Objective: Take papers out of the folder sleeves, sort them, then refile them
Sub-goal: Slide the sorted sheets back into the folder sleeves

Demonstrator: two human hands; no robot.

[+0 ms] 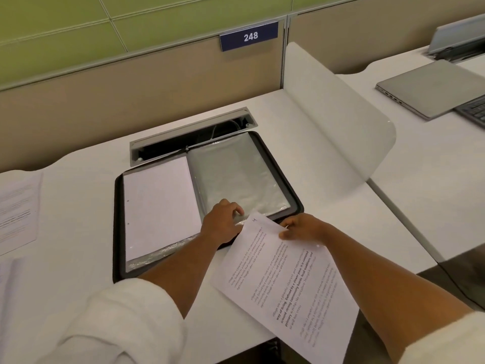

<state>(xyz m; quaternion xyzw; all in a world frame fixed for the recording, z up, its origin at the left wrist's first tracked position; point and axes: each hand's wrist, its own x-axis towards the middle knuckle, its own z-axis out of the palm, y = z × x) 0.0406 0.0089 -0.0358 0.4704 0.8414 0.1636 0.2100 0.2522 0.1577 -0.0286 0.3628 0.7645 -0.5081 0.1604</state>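
Printed paper (286,282), pinched at its top edge by the right hand (301,229), slants with its long axis running from the near tabletop (78,206) edge up-left toward the open folder (207,198), the handwritten "4" corner leading. Left hand (223,222) fingers curl on the clear sleeve (236,174) mouth; if that opening slips shut, the corner could snag and crumple.

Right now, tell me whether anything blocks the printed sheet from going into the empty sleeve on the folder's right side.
Nothing visible does. The right hand holds the printed sheet with its top corner at the empty sleeve, while the left hand pinches the sleeve's near edge. Whether the mouth is actually open cannot be seen.
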